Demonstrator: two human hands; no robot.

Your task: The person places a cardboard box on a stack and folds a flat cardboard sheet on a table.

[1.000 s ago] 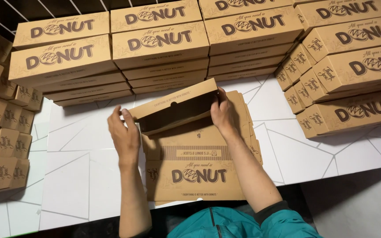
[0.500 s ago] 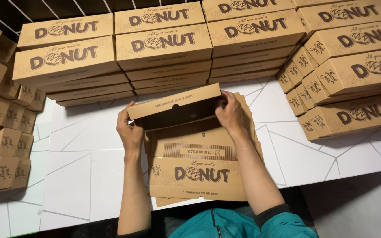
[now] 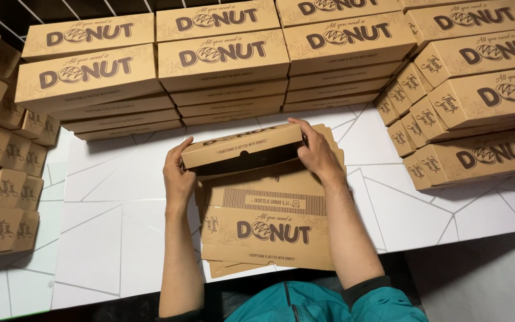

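Lid flap folded lower, both hands (image 3: 177, 179) clamped on kraft box (image 3: 242, 152), inside hidden

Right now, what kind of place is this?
Likely a bakery's or donut shop's box-folding station: stacks of assembled brown boxes ring a white table, flat unfolded blanks lie piled, and both hands fold one box.

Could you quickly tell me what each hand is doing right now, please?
Left hand: closed on the left end of the half-folded donut box.
Right hand: closed on the box's right end, fingers over its top edge.
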